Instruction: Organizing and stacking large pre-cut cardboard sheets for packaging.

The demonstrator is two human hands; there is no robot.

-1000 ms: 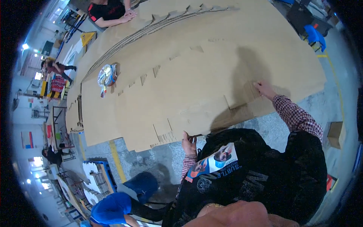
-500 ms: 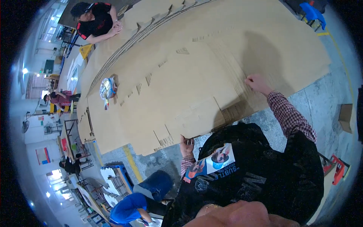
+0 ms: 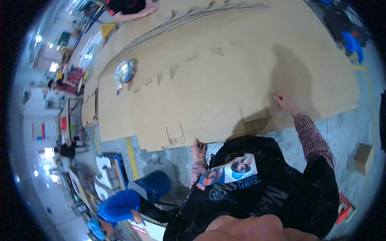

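Observation:
A large brown cardboard sheet [image 3: 173,104] spreads out in front of me, with small cut slots and dark curved lines along its far side. At its near edge my left hand [image 3: 199,152] is closed on the cardboard, the thumb over the top and the fingers partly hidden. Farther right, my right hand [image 3: 287,102] rests on the sheet with its fingers curled together. Whatever those fingers may hold is hidden. A clear, shiny plastic-wrapped bundle [image 3: 125,72] lies on the cardboard at the far left, apart from both hands.
Across the sheet, a co-worker's forearm [image 3: 134,15] rests on the far edge. A person in a blue shirt [image 3: 119,207] bends at the lower left beside a dark blue bin [image 3: 155,185]. On the floor at right stands an open cardboard box [image 3: 363,158].
My view has shifted, so the co-worker across the sheet is partly cut off and the person in blue shows more. My left hand keeps its hold; my right hand stays on the cardboard.

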